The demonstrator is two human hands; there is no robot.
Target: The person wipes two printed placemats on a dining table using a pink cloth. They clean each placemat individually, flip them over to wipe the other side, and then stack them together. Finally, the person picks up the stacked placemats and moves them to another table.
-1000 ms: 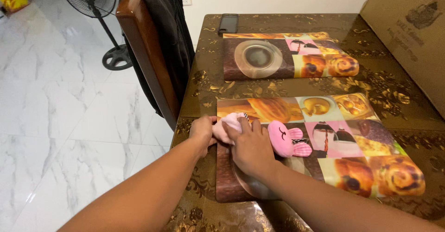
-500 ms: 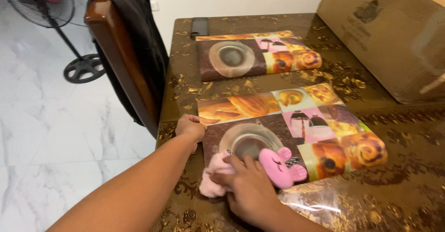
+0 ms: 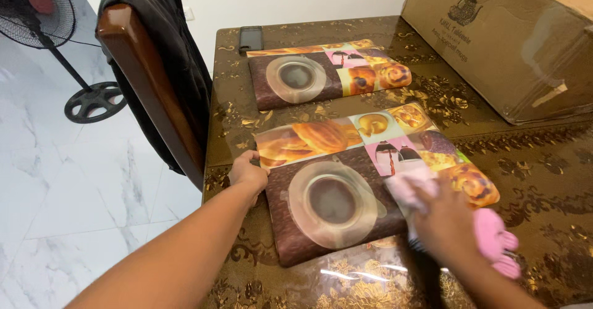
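Observation:
A placemat printed with a coffee cup and pastries (image 3: 346,179) lies on the brown patterned table (image 3: 543,160) in front of me. My left hand (image 3: 247,172) presses on the mat's left edge. My right hand (image 3: 441,222) grips a pink cloth shaped like a soft toy (image 3: 494,238) and presses it on the mat's right part; the hand is blurred by motion. A second similar placemat (image 3: 327,74) lies farther back.
A large cardboard box (image 3: 513,37) stands at the back right. A dark phone (image 3: 251,38) lies by the table's far edge. A wooden chair with a black garment (image 3: 154,74) stands left of the table, a floor fan (image 3: 37,18) behind it.
My right hand has swept the pink cloth from the mat's left end across its front to the right side. My left hand has stayed on the mat's left edge.

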